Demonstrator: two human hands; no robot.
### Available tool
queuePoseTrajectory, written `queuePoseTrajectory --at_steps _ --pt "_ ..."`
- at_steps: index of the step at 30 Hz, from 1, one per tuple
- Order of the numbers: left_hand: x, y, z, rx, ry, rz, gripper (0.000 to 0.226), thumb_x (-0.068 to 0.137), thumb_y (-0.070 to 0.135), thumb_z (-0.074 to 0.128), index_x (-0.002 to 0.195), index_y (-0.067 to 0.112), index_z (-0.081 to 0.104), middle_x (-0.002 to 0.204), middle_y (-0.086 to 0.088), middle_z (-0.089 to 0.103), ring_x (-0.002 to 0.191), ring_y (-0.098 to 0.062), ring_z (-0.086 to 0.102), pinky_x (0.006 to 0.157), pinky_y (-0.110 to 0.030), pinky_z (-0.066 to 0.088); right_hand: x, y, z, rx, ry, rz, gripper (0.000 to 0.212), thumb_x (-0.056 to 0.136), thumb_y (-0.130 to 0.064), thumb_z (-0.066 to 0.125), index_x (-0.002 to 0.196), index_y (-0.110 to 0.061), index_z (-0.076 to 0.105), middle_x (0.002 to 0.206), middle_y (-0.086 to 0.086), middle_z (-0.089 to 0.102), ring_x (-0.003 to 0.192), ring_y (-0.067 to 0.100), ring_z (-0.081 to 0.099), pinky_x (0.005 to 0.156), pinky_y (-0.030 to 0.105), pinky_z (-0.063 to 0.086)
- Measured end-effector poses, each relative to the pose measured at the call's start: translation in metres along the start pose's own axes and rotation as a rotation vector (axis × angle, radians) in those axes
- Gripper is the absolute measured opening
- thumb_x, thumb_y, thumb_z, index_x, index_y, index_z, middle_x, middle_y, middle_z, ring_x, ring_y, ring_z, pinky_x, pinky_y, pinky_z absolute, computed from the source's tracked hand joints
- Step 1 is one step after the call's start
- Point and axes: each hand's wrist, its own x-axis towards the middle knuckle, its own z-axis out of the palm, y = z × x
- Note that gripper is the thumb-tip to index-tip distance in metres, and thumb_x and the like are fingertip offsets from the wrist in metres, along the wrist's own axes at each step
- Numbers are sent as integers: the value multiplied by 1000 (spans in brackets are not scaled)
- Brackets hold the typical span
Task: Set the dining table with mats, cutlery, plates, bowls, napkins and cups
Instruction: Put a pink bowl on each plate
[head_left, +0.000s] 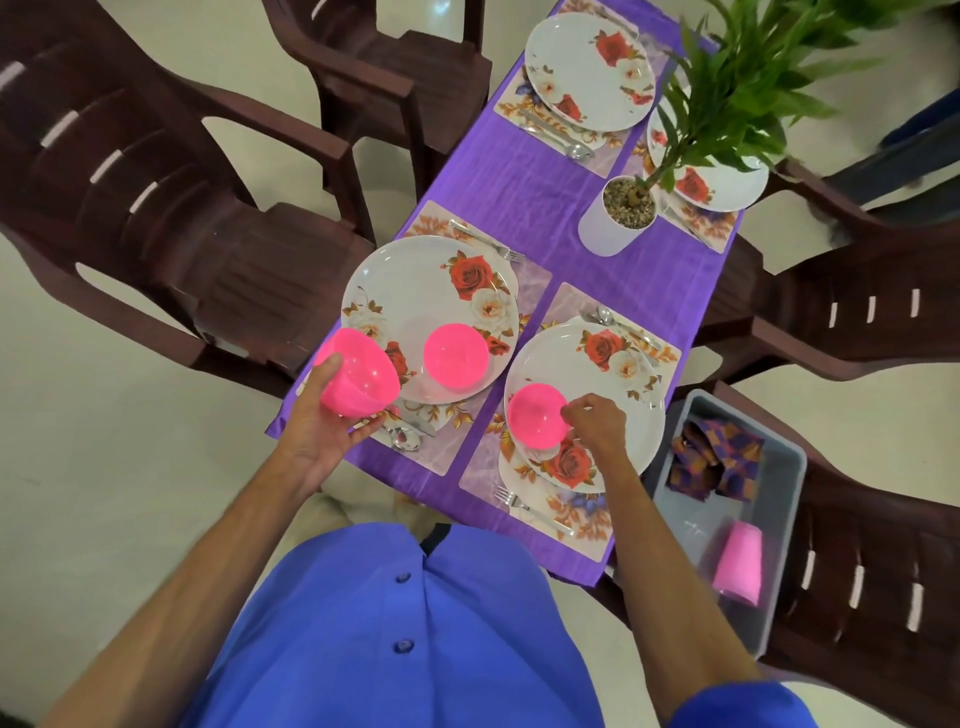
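Blue-shirted person (363, 623) at the counter (524, 182): left hand (319, 423) cradles a pink bowl (358, 376) beside the near-left plate (415, 291) — a second pink bowl (456, 356) sits on it — while right hand (597, 423) pinches the rim of a third bowl (535, 415) on the near-right plate (628, 410).

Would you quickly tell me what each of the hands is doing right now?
Left hand: holds a pink bowl, fingers curled around it.
Right hand: pinches the rim of another pink bowl on the near right plate.
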Motion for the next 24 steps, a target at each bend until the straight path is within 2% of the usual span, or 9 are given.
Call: queuePoseTrajectory --at_steps 3,5,8,12,14,17,21,23,24 --pt "0 0 -4 -6 -6 3 118 44 63 95 146 27 48 140 -12 60 119 -30 68 81 -42 63 -2 -8 1 -84 13 -15 22 82 -41 68 83 -20 66 84 -3 70 79 21 69 80 39 59" --pt "0 0 -8 -1 -10 12 125 41 66 96 149 26 46 140 -13 60 120 -31 67 85 -43 62 -4 -18 4 -173 128 -75 28 86 -47 62 88 -19 65 87 -3 65 84 21 63 76 34 51" --pt "0 1 -14 -4 0 22 126 41 68 95 149 26 47 142 -14 59 124 -33 65 95 -48 59 -11 -44 18 -118 291 -262 27 93 -39 61 97 -14 71 95 1 70 89 20 65 77 34 52" --pt "-1 3 -17 -8 26 19 116 45 65 94 145 27 49 140 -14 60 125 -34 64 95 -49 59 -21 -89 54 11 70 -408 24 96 -32 65 100 -11 73 96 4 76 90 20 70 82 34 55" --pt "-2 5 -17 -14 40 19 95 57 61 88 138 28 53 138 -13 61 126 -34 64 91 -47 60 -23 -107 73 -25 -26 -374 32 93 -32 70 113 -7 71 109 10 76 102 26 69 87 30 49" --pt "-1 8 -23 -40 57 39 69 74 56 77 133 29 55 138 -14 61 126 -35 64 94 -48 59 -22 -117 94 -73 -50 -321 43 90 -18 71 126 2 58 116 16 71 108 35 65 79 30 42" --pt "1 12 -35 -64 80 68 54 85 52 69 134 30 55 141 -16 59 124 -36 64 90 -48 60 -14 -128 96 -73 -22 -238 40 87 -7 70 124 6 59 107 16 71 96 29 68 70 25 42" --pt "1 15 -39 -87 99 66 64 82 53 71 138 29 54 143 -15 59 124 -36 65 84 -45 62 -3 -134 92 -24 -38 -155 22 88 -8 70 107 3 71 83 8 75 66 9 63 69 18 50" --pt "2 16 -41 -95 106 67 69 81 54 72 141 27 52 144 -15 58 125 -36 64 82 -44 63 4 -137 90 11 -29 -121 16 87 -9 69 98 1 77 66 1 73 58 1 57 77 20 56"
